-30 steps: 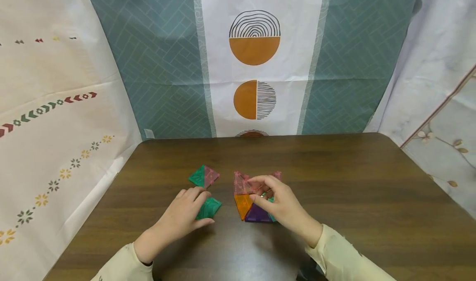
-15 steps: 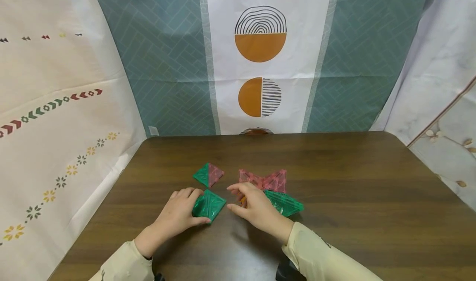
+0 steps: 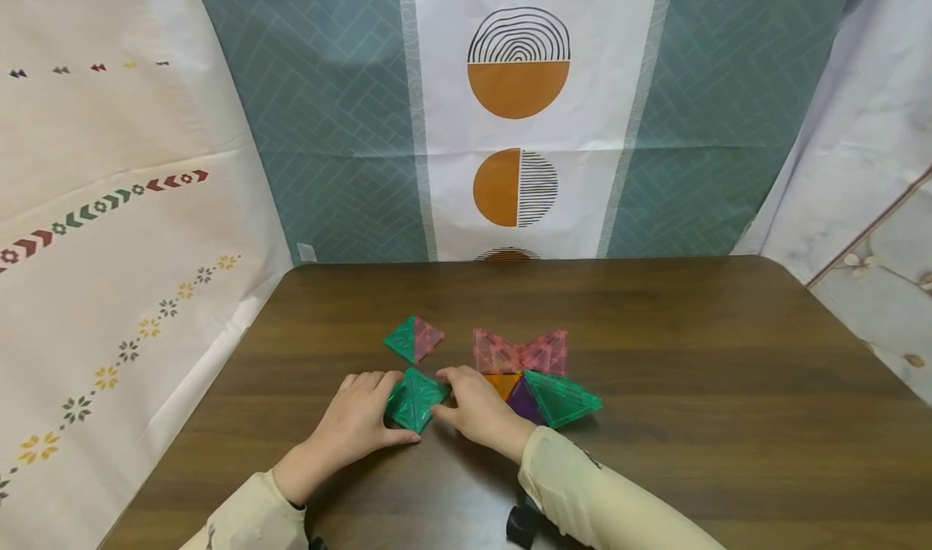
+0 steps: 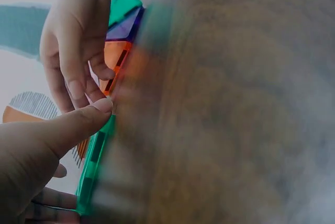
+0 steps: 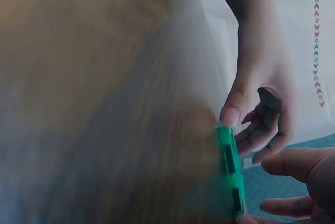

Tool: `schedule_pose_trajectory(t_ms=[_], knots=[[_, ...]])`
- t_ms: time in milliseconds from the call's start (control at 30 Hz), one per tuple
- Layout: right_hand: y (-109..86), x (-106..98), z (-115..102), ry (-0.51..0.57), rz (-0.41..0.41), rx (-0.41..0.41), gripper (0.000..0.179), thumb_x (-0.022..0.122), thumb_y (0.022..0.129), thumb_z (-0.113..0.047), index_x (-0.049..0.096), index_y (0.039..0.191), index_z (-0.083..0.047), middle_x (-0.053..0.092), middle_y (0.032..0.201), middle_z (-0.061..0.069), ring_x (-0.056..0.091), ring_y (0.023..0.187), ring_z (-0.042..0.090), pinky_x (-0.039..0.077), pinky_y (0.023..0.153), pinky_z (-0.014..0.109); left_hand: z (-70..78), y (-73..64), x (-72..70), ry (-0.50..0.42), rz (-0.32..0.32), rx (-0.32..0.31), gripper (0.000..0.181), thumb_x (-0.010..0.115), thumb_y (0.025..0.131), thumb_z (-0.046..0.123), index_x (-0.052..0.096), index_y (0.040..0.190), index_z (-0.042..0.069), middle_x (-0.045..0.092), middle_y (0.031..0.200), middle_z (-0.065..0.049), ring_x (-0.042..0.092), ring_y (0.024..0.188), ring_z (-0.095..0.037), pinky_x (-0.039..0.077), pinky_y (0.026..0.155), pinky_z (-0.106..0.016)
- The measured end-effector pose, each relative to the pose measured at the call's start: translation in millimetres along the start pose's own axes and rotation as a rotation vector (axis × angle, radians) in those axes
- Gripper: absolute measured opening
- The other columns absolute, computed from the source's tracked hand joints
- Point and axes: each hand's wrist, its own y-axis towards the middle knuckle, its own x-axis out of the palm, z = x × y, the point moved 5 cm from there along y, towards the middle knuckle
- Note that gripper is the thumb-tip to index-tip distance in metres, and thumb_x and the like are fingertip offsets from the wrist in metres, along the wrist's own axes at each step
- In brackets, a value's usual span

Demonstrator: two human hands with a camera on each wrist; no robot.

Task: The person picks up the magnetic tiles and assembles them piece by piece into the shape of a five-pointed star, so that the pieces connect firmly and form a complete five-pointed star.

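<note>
Two green triangular magnetic tiles (image 3: 413,403) lie joined into a diamond on the table. My left hand (image 3: 348,417) grips the diamond from the left, thumb at its near corner and fingers along its far left edge. In the left wrist view, the left thumb (image 4: 78,132) presses against the corner of the green edge. My right hand (image 3: 482,414) reaches to the diamond's right corner with loosely bent fingers. The right wrist view shows a right fingertip at the green edge (image 5: 230,164), with the right thumb (image 5: 288,164) apart from it.
Right of the diamond lies a figure of pink tiles (image 3: 544,351), an orange tile (image 3: 504,383), a purple tile (image 3: 524,403) and a green tile (image 3: 561,399). A smaller green-and-pink diamond (image 3: 415,339) lies behind. Hanging cloth (image 3: 342,113) borders the brown table (image 3: 692,356).
My right hand has moved left from over the orange, purple and green tiles to the green diamond, uncovering most of that figure. My left hand stays at the diamond.
</note>
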Motion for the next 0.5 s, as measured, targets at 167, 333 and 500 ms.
schedule_pose_trajectory(t_ms=[167,333,500], knots=[[2.6,2.8,0.8,0.014,-0.005,-0.006,0.05,0.069,0.088,-0.021,0.055,0.131,0.0,0.064,0.121,0.015,0.063,0.09,0.019,0.053,0.079,0.029,1.6,1.3,2.3,-0.04,0.005,0.002,0.08,0.084,0.061,0.057,0.058,0.118,0.008,0.067,0.109,-0.007,0.062,0.102,-0.028,0.046,0.089,-0.042],[3.4,2.9,1.6,0.072,-0.018,-0.003,0.049,0.068,0.089,-0.019,0.056,0.131,0.0,0.064,0.116,0.015,0.062,0.09,0.02,0.053,0.076,0.027,0.9,1.3,2.8,-0.108,-0.011,-0.01,0.076,0.086,0.063,0.05,0.057,0.121,0.009,0.065,0.113,-0.009,0.061,0.105,-0.028,0.046,0.091,-0.045],[2.3,0.5,2.0,0.127,-0.023,0.014,0.047,0.067,0.09,-0.021,0.056,0.132,-0.001,0.063,0.115,0.014,0.061,0.093,0.021,0.053,0.076,0.029,-1.2,1.7,1.7,-0.243,-0.041,-0.048,0.072,0.088,0.065,0.036,0.055,0.123,0.007,0.061,0.118,-0.011,0.06,0.109,-0.028,0.052,0.092,-0.045]])
